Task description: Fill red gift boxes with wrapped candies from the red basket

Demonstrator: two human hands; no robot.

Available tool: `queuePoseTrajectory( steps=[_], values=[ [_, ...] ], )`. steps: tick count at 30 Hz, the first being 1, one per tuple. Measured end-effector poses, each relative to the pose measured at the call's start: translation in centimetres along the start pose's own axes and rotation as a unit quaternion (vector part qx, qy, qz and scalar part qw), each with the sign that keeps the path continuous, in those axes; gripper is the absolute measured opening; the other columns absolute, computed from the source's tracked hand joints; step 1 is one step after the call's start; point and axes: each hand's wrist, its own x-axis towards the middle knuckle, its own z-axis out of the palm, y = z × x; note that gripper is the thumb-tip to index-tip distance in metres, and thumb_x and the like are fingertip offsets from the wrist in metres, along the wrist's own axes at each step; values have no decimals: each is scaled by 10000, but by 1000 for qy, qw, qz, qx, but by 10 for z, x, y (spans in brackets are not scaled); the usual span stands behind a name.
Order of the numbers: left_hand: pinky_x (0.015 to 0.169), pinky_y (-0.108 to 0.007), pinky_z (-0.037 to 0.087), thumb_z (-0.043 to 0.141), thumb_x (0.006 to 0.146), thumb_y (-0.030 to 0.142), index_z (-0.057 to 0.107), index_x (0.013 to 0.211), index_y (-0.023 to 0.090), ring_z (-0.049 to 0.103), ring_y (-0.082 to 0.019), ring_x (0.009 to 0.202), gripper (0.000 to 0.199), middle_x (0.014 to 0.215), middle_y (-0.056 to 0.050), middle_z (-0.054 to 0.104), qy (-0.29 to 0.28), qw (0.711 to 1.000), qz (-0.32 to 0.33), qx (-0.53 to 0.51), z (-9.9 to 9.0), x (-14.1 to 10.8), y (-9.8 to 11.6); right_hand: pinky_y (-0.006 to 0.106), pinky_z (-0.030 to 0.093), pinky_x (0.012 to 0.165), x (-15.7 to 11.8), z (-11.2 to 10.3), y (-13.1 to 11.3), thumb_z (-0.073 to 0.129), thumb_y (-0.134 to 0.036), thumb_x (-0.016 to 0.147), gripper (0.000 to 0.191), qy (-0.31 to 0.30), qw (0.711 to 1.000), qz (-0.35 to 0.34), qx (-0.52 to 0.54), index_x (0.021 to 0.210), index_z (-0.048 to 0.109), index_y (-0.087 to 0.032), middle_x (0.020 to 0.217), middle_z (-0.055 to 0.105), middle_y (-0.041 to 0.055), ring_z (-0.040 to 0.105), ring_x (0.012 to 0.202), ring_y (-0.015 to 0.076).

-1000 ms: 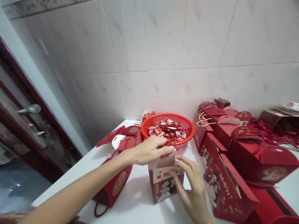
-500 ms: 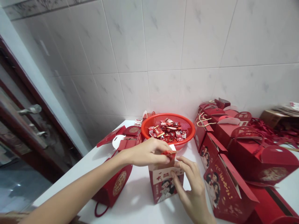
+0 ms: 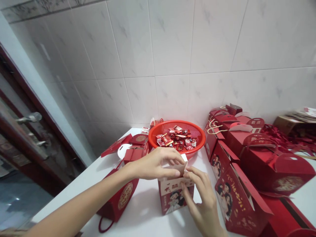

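A small candy box (image 3: 174, 199), red with a cartoon couple on its front, stands upright on the white table with its top flaps raised. My right hand (image 3: 203, 194) steadies it, thumb on the front and fingers at the upper right edge. Over the opening hovers my left hand (image 3: 161, 163), fingers apart, with no candy visible in it. That hand hides part of the box's mouth and what lies inside. Just behind, an orange-red plastic basket (image 3: 197, 149) holds several wrapped candies (image 3: 168, 140).
Left of the box, a red gift box (image 3: 120, 197) with a gold emblem and cord handle lies partly behind my left forearm. Several larger red boxes (image 3: 269, 171) crowd the right side. A cardboard carton (image 3: 283, 126) sits at the far right. Behind rises a tiled wall (image 3: 170, 95).
The red-wrapped candy in my left hand is no longer visible; it has left the fingers over the box's opening. Those fingers have loosened. My right hand stays on the box.
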Motion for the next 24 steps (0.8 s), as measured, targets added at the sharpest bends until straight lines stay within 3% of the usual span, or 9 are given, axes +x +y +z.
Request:
queuePoseTrajectory(
  steps=[5, 8, 10, 12, 15, 17, 21, 24],
  values=[
    [903, -358, 501, 650, 912, 302, 737, 1000, 193, 647, -212, 973, 165, 1050, -85, 715, 77, 997, -11, -2, -9, 9, -10, 331, 563, 876, -1, -1, 1, 535, -63, 930, 310, 16, 1000, 12, 5, 1199, 614, -195, 1162, 604, 117, 621, 1093, 223],
    [886, -335, 490, 591, 923, 275, 740, 989, 182, 653, -220, 965, 188, 1035, -88, 729, 105, 992, -39, 50, -23, 27, -27, 311, 568, 870, -1, 0, 1, 521, -25, 919, 347, 30, 999, 5, 15, 1194, 637, -202, 1136, 613, 107, 636, 1078, 211],
    [882, -333, 478, 583, 905, 253, 749, 1005, 182, 661, -237, 966, 207, 1059, -100, 734, 82, 986, -75, 127, -31, 42, -47, 301, 571, 849, 0, 1, 0, 516, -14, 916, 373, 41, 999, 2, 22, 1211, 636, -209, 1109, 619, 100, 645, 1049, 205],
    [874, -337, 470, 619, 846, 224, 763, 958, 207, 668, -255, 943, 183, 996, -87, 746, 4, 968, -148, 204, -36, 58, -72, 291, 570, 824, 1, 2, -1, 509, -16, 923, 404, 49, 999, 1, 24, 1264, 608, -208, 1089, 628, 98, 650, 1019, 199],
    [793, -330, 491, 756, 644, 164, 757, 766, 226, 665, -261, 780, 137, 719, -48, 716, -51, 956, -193, 217, -35, 80, -108, 287, 566, 790, 0, 2, 0, 508, -39, 935, 435, 62, 998, 8, 20, 1342, 538, -191, 1077, 658, 98, 657, 958, 194],
    [768, -335, 500, 778, 585, 154, 749, 757, 232, 656, -266, 753, 191, 707, -46, 715, -70, 949, -216, 221, -28, 91, -125, 292, 564, 777, -2, 2, 2, 513, -50, 939, 428, 59, 998, 12, 19, 1344, 522, -187, 1073, 677, 96, 661, 928, 196],
    [792, -376, 501, 731, 574, 101, 740, 797, 210, 657, -292, 792, 248, 817, -90, 743, -88, 938, -250, 224, -9, 106, -141, 293, 557, 786, -7, 4, 7, 521, -52, 943, 370, 28, 999, 12, 29, 1285, 546, -191, 1072, 684, 96, 657, 977, 205],
    [772, -356, 495, 673, 572, 59, 710, 689, 187, 646, -264, 740, 177, 732, -71, 721, -102, 937, -262, 207, -1, 112, -146, 279, 552, 783, -9, 6, 9, 529, -59, 946, 343, 21, 999, 22, 37, 1262, 550, -192, 1044, 681, 86, 651, 950, 191]
  ],
)
